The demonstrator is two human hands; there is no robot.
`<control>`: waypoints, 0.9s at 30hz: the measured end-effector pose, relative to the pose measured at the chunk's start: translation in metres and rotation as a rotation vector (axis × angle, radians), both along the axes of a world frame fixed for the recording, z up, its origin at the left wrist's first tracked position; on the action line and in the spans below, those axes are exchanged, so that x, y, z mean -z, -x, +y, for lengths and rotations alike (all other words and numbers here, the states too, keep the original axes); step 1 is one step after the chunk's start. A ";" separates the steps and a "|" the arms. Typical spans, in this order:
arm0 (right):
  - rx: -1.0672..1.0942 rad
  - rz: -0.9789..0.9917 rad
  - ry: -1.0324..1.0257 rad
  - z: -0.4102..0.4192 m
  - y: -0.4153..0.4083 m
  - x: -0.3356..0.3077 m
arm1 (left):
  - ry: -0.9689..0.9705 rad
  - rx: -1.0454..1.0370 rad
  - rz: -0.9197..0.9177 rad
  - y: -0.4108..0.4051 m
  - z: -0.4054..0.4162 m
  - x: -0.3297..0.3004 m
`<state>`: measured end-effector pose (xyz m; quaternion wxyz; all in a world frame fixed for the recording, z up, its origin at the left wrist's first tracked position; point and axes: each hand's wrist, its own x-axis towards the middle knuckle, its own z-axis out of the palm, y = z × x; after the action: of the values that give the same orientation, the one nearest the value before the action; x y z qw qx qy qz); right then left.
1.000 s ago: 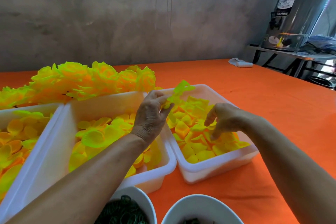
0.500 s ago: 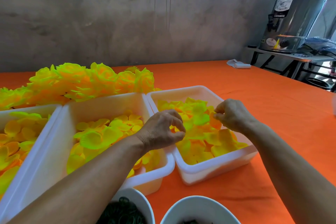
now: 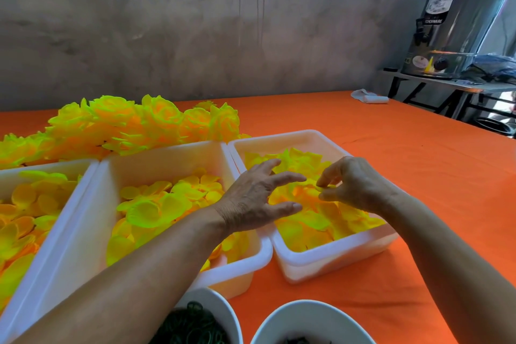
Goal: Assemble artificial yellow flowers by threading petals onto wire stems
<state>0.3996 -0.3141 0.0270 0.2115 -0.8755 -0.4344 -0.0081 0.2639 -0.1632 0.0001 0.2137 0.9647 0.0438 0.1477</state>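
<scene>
Loose yellow petals fill the right white bin. My left hand hovers over that bin's left side with its fingers spread and straight, holding nothing. My right hand is over the same bin and pinches a small yellow petal between thumb and fingertips. A middle white bin holds larger yellow petals, and a left white bin holds more petals. Finished yellow flowers lie piled behind the bins. No wire stem is visible.
Two white bowls stand at the near edge: one with dark green pieces, one mostly cut off. The orange tablecloth stretches right. A white cloth lies far back; a steel urn sits on a side stand.
My left hand let go of the raised petal piece, dropped into the right bin and spread its fingers. My right hand moved inward and now pinches a petal.
</scene>
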 end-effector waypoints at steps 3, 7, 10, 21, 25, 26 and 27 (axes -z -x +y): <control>-0.043 -0.016 0.065 -0.002 0.001 -0.001 | -0.117 -0.028 0.087 -0.002 0.000 0.001; -0.002 -0.143 0.132 -0.003 -0.004 0.006 | -0.181 -0.013 0.076 -0.002 0.001 0.001; 0.207 -0.191 0.067 -0.001 -0.010 0.008 | -0.071 0.067 -0.092 0.004 -0.001 -0.002; 0.367 -0.036 -0.447 0.030 -0.008 -0.009 | -0.047 0.159 0.137 0.008 -0.016 -0.008; 0.361 0.272 -0.634 0.044 -0.006 0.008 | 0.209 0.179 0.064 0.011 -0.016 -0.009; 0.364 0.332 -0.704 0.044 -0.007 0.010 | 0.243 0.184 0.061 0.011 -0.016 -0.010; 0.375 0.362 -0.771 0.043 -0.009 0.011 | 0.263 0.186 0.060 0.010 -0.015 -0.010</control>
<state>0.4085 -0.2712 0.0159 0.5888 -0.7838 -0.1901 -0.0541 0.2536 -0.1780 0.0103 0.3493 0.9323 -0.0205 0.0913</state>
